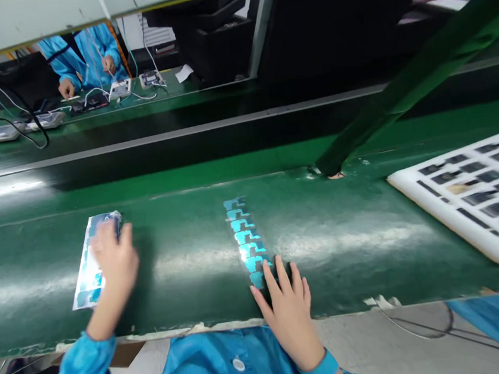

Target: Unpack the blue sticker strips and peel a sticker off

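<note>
Our left grip (115, 260) lies curled over a sheet of cyan foil pieces (89, 276) at 9 o'clock; whether it pinches, we cannot tell. Our open right grip (289, 317) touches the near end of a cyan foil strip (245, 240) at 12 o'clock. A white foam tray (431, 217) sits at 3 o'clock on the green tabletop (189, 297), a green strut (414, 76) crosses toward 1 o'clock, and a co-worker in blue (85, 59) sits beyond.
</note>
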### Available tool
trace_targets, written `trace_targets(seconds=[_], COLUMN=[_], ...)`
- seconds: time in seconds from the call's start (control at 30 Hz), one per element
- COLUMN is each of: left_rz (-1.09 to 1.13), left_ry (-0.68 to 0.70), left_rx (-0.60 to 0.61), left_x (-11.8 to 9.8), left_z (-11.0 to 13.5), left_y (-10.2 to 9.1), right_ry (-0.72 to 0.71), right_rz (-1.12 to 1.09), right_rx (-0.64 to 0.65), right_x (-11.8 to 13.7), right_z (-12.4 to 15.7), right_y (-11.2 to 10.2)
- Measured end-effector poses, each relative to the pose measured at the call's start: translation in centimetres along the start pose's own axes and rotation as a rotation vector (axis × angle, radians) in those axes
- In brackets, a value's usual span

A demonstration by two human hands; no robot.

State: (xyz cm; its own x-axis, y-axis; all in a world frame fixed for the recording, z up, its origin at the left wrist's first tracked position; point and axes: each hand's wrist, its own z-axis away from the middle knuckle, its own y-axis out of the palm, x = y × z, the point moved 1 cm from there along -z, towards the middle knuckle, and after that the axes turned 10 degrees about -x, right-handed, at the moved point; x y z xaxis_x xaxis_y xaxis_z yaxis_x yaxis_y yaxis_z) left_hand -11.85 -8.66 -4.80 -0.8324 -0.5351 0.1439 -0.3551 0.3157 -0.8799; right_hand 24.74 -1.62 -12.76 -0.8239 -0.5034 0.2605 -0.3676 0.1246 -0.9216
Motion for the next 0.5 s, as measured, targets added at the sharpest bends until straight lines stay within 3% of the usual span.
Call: trace_targets(seconds=[0.03, 0.1, 0.17, 0.23, 0.33, 0.43, 0.5], left_rz=[0.139, 0.442, 0.602, 0.632, 0.549, 0.477, 0.473], left_ry=[0.211, 0.706, 0.921, 0.93, 0.759, 0.643, 0.598], left_rx=[0.013, 0.157, 0.211, 0.264, 0.352, 0.434, 0.508], left_x=[-2.8, -8.1, -11.3, -12.6, -12.6, -12.6, -12.2], left_z=[0.8, 2.8, 5.1, 7.2, 9.7, 10.8, 10.5], left_y=[-0.2, -0.2, -0.1, -0.1, -0.9, -2.2, -3.0], right_ry=[-0.032, -0.122, -0.163, -0.086, 0.144, 0.306, 0.42], right_rz=[0.007, -0.015, -0.046, -0.039, -0.026, -0.139, -0.297], right_rx=[0.016, 0.052, 0.038, -0.052, -0.223, -0.319, -0.281], right_x=[0.5, 0.8, 0.4, -0.4, -0.2, 2.2, 4.0], right_z=[0.8, 2.2, 3.1, 3.7, 4.4, 5.3, 6.0], right_y=[-0.1, -0.3, -0.4, -0.4, -0.3, -0.8, -1.2])
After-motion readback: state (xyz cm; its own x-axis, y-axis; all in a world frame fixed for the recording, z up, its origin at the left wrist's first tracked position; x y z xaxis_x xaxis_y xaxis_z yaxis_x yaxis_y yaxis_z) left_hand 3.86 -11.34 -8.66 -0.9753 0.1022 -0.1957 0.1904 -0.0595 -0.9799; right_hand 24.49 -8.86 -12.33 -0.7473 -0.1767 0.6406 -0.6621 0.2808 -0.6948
